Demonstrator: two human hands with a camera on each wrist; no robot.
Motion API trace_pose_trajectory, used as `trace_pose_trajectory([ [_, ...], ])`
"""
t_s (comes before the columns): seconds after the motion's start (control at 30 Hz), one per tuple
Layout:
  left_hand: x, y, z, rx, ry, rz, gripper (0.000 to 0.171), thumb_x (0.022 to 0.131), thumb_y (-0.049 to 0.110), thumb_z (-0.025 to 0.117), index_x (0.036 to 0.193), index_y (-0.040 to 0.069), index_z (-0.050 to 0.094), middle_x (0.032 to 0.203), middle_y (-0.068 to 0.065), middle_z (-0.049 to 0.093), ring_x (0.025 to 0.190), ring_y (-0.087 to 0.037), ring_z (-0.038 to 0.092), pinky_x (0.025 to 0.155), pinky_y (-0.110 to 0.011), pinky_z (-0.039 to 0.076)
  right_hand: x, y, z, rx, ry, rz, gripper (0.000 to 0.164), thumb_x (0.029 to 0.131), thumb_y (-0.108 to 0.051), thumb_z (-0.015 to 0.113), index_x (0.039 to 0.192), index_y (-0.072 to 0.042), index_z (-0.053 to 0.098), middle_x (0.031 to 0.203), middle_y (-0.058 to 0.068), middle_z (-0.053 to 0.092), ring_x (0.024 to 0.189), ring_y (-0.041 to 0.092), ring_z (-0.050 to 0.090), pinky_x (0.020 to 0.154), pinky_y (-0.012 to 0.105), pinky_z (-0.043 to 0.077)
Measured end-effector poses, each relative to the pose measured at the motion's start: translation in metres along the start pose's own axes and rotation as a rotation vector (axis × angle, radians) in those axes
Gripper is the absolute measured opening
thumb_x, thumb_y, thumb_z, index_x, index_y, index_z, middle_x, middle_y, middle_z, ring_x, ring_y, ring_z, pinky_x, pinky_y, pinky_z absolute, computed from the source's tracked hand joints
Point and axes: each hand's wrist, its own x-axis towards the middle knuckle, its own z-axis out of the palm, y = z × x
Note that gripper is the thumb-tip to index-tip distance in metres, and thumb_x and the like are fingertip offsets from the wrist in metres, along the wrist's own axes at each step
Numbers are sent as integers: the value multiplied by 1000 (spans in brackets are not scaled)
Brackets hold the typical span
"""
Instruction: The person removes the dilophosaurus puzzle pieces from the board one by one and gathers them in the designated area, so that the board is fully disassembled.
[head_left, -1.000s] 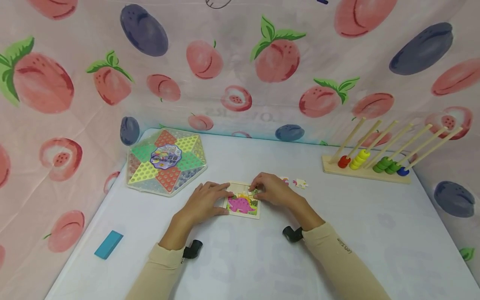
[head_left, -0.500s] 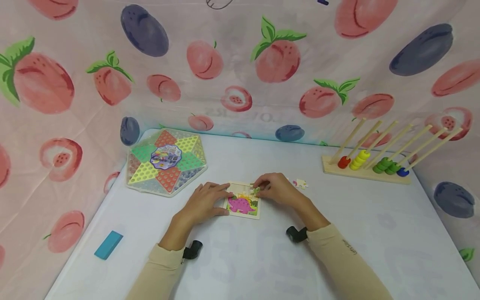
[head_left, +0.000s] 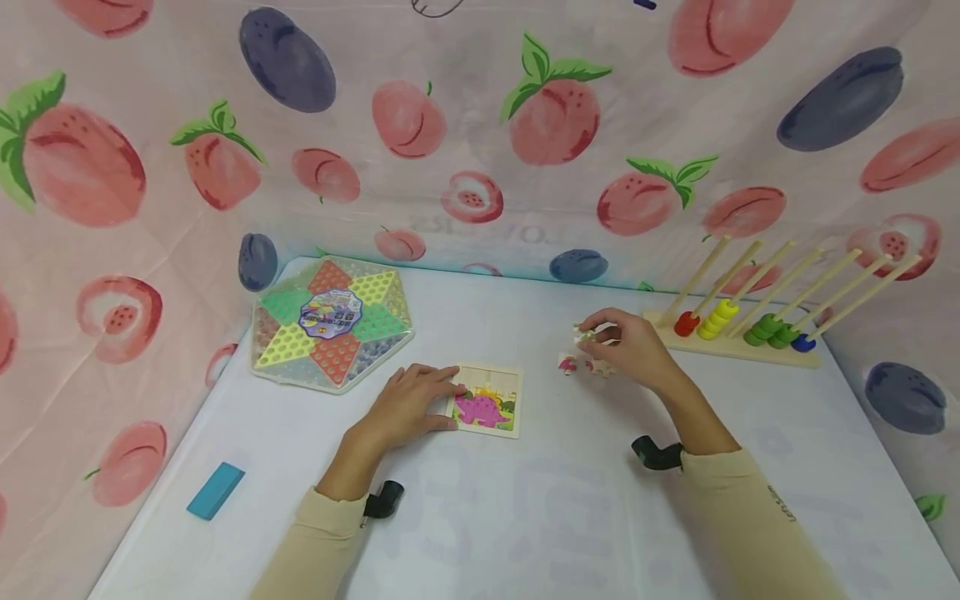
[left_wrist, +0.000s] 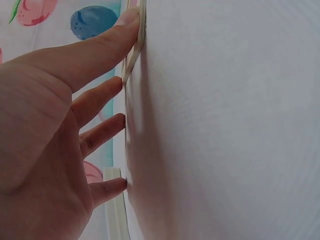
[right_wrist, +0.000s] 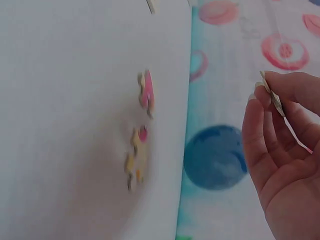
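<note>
Pale surface (head_left: 525,517) fills my view under fruit-print cloth walls. Nearest, I see the left hand (head_left: 408,407) lying flat, its straight fingers (left_wrist: 102,90) pressing the left edge of the dinosaur puzzle board (head_left: 486,402). Farther right, the right hand (head_left: 626,346) is lifted with wrist bent, its fingers pinching a puzzle piece (right_wrist: 272,95) above two loose pieces (head_left: 581,364). Beyond stands the bead rack (head_left: 738,329).

Dinosaur puzzle tray (head_left: 486,402) flat on table; one piece (head_left: 587,335) lifted, pinched.
</note>
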Motion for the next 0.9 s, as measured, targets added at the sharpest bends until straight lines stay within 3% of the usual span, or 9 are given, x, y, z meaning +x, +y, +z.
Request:
trace_pose_trajectory([
  [0.27, -1, 0, 0, 0, 12, 10, 54, 84, 37, 82, 135, 27, 68, 160, 1, 48, 143, -29, 45, 121, -65, 29, -19, 23, -33, 38, 27, 54, 40, 91, -30, 78, 121, -7, 65, 123, 16, 67, 88, 7, 74, 76, 23, 62],
  [0.4, -1, 0, 0, 0, 16, 13, 54, 84, 37, 83, 135, 27, 68, 160, 1, 49, 143, -29, 46, 121, -66, 28, -29, 40, -39, 84, 40, 63, 44, 90, -28, 79, 122, -1, 64, 121, 18, 67, 84, 5, 76, 74, 26, 63],
  [0.63, -1, -1, 0, 7, 17, 13, 55, 84, 37, 83, 135, 27, 68, 160, 1, 49, 142, -29, 46, 120, -66, 29, -39, 69, -40, 90, 44, 135, 43, 92, -27, 77, 122, 1, 64, 113, 20, 73, 82, 10, 76, 72, 28, 64],
  [0.9, -1, -1, 0, -3, 17, 12, 54, 84, 36, 83, 135, 27, 68, 160, 1, 49, 142, -29, 46, 121, -67, 27, -38, 87, -30, 64, 64, 208, 40, 95, -23, 73, 124, 3, 65, 120, 25, 69, 73, 3, 71, 68, 23, 62],
])
